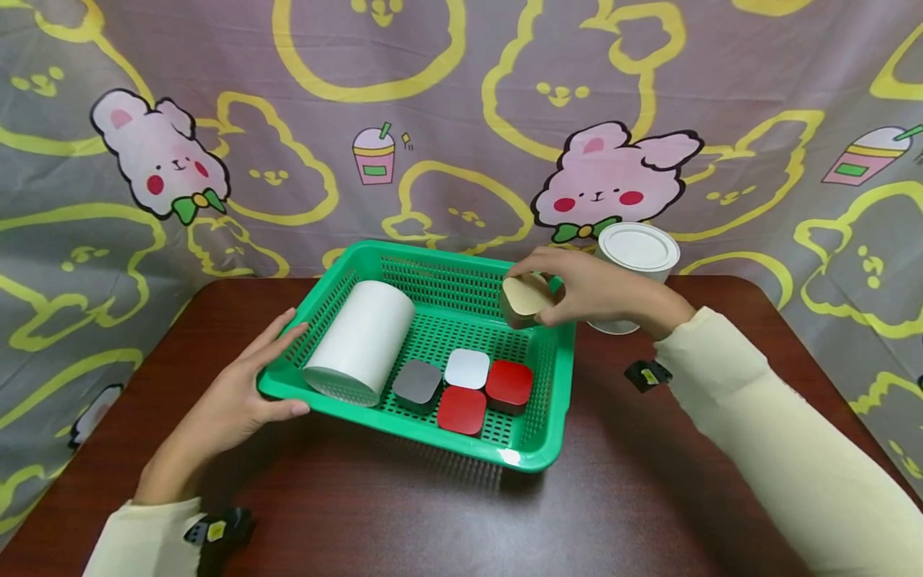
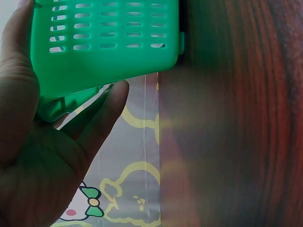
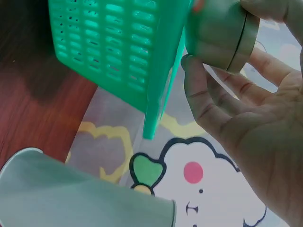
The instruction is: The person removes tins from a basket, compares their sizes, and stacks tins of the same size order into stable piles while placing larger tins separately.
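Tan, rounded-square lidded box (image 1: 528,296), held raised at the far right corner of a green perforated plastic basket (image 1: 558,401). The right hand (image 1: 587,284) has it in a pinching grip, thumb on one side and fingers on the other. The left hand (image 1: 241,389) rests against the basket's near left corner, its grip spread, thumb well apart from the fingers. Inside the basket, from where I stand, a large white cylinder (image 1: 364,340) lies on its side at the left end; beside it cluster a grey rounded-square box (image 1: 417,381), a white rounded-square box (image 1: 467,369) and two red rounded-square boxes (image 1: 461,410). Beyond the right rim, a white lidded round tub (image 1: 638,244) stands on the dark reddish-brown tabletop (image 1: 404,513), partly hidden by the right hand. Behind hangs a grey cloth printed with cartoon rabbits (image 1: 447,120).
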The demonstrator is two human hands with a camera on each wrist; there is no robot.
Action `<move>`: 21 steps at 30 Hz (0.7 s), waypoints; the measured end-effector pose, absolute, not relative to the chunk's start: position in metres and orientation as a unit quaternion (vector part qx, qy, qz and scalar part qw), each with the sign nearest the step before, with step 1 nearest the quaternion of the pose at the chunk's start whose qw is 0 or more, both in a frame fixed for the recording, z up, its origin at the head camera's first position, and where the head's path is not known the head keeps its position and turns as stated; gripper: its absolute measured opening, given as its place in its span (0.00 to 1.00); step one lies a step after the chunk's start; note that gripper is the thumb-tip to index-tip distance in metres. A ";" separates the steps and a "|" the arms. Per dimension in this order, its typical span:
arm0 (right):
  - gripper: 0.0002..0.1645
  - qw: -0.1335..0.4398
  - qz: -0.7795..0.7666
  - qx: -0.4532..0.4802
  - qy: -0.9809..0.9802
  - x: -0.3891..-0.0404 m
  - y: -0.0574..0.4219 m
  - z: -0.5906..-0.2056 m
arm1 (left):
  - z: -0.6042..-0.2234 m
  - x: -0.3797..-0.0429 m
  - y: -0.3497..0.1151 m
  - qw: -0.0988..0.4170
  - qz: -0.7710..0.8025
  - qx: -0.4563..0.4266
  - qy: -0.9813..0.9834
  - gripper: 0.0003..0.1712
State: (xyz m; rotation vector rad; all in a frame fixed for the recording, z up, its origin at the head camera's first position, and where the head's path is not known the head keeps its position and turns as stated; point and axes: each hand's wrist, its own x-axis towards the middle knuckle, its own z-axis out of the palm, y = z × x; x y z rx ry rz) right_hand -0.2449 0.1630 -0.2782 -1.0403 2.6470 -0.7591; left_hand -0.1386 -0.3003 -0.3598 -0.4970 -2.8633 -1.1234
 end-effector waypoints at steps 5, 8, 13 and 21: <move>0.34 0.101 -0.299 -0.343 0.885 -0.238 0.177 -0.277 | -0.359 -0.139 -0.300 0.012 -0.357 -0.157 -0.921 0.59; 0.34 0.093 -0.305 -0.330 0.888 -0.232 0.185 -0.276 | -0.359 -0.139 -0.299 0.010 -0.357 -0.156 -0.921 0.59; 0.35 0.083 -0.313 -0.304 0.896 -0.218 0.201 -0.275 | -0.358 -0.138 -0.299 0.008 -0.365 -0.156 -0.918 0.59; 0.33 0.057 -0.324 -0.267 0.906 -0.199 0.233 -0.282 | -0.359 -0.138 -0.299 0.009 -0.371 -0.155 -0.915 0.58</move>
